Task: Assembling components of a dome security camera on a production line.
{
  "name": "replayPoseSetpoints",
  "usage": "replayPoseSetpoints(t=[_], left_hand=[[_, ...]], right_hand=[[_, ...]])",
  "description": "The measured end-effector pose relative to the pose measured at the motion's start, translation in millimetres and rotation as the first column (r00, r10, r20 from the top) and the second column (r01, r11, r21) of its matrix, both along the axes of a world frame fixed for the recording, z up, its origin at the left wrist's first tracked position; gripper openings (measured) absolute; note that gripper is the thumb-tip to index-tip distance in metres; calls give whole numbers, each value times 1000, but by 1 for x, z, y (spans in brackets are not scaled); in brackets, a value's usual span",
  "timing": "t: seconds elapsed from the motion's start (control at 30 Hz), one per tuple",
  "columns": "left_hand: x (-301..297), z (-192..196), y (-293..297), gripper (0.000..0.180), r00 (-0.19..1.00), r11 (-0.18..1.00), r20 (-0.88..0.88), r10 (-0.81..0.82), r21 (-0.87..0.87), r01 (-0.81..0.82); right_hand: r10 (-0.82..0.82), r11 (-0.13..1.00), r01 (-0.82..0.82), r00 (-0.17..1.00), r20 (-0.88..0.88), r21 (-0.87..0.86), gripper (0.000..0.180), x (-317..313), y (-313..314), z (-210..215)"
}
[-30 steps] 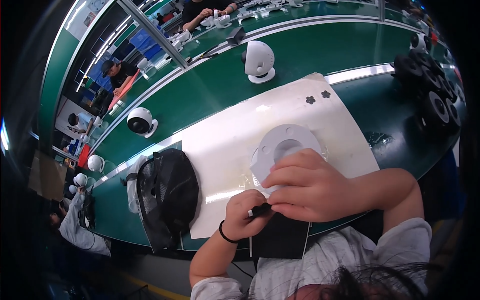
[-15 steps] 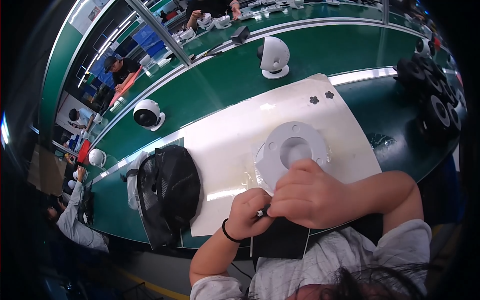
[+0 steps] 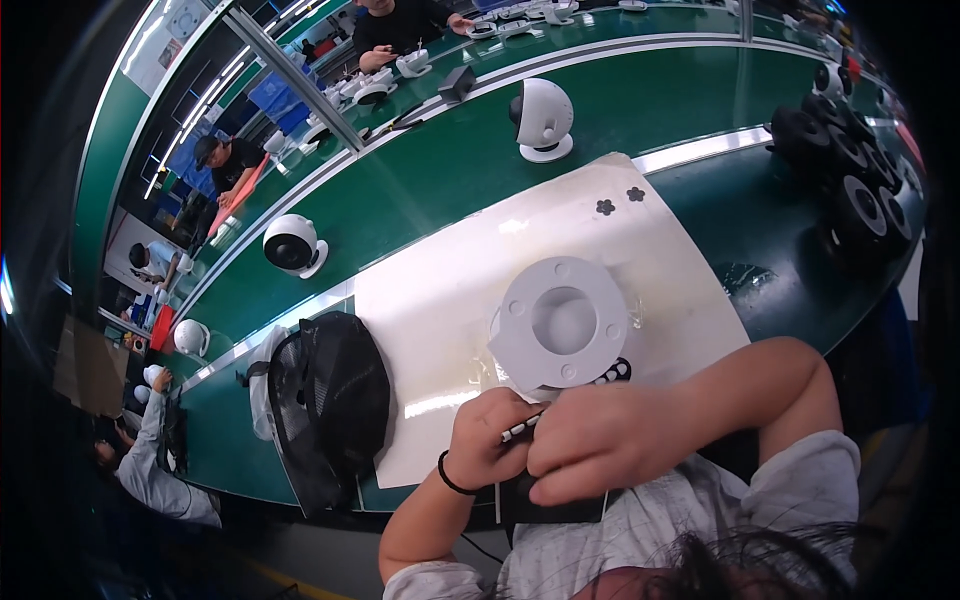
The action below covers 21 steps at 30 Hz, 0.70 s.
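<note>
Gripping a thin black tool (image 3: 522, 430), left hand (image 3: 487, 438) curls closed; right hand (image 3: 600, 445) covers it.

Factory assembly line: a long green conveyor belt (image 3: 450, 170) runs past the workstation, carrying identical white dome-shaped units (image 3: 541, 118) spaced along it, one more (image 3: 291, 243) further left down the belt. On the near side of the belt lies a white work mat (image 3: 480, 290), and to the belt's right end sits a stack of black round parts (image 3: 850, 170). Beyond the belt, other workers (image 3: 395, 25) sit at a parallel line with similar white parts.
</note>
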<state>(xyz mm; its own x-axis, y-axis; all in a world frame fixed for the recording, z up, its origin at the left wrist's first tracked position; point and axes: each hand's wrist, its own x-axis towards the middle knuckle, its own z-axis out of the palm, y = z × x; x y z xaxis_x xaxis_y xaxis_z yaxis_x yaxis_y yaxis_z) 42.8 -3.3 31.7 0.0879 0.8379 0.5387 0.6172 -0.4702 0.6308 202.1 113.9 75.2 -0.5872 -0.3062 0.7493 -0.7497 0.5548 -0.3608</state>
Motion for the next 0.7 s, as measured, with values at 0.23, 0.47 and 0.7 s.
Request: replayPoseSetpoints(t=[0.23, 0.47, 0.7], left_hand=[[3, 7, -6, 24, 995, 996, -52, 85, 39, -83], [0, 9, -6, 25, 996, 995, -71, 61, 89, -55], [-3, 5, -6, 31, 979, 978, -183, 88, 201, -50]], right_hand=[[-366, 795, 474, 872, 324, -377, 43, -8, 57, 26], [-265, 756, 535, 778, 570, -378, 44, -16, 68, 37], [-602, 794, 603, 763, 234, 76, 47, -13, 63, 39]])
